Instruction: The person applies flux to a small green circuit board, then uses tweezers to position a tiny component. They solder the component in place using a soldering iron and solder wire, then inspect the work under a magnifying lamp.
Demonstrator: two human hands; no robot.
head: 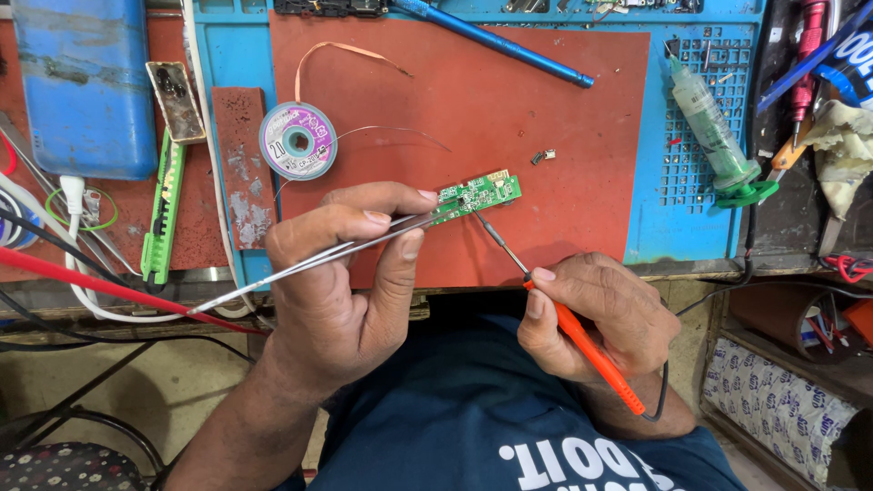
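Your left hand (341, 282) pinches tweezers (309, 256) gripping the small green circuit board (476, 195) by one end, just above the red mat (546, 136). Your right hand (596, 314) grips the orange soldering iron (582, 341), tip at the board's 6 o'clock edge. I'd worry the board pivots and the tip bridges pads.

A spool of copper braid (297, 140) lies upper left on the red mat (564, 109). A blue pen-like tool (496, 41) sits at the top. A clear bottle with a green base (718, 136) lies at right.
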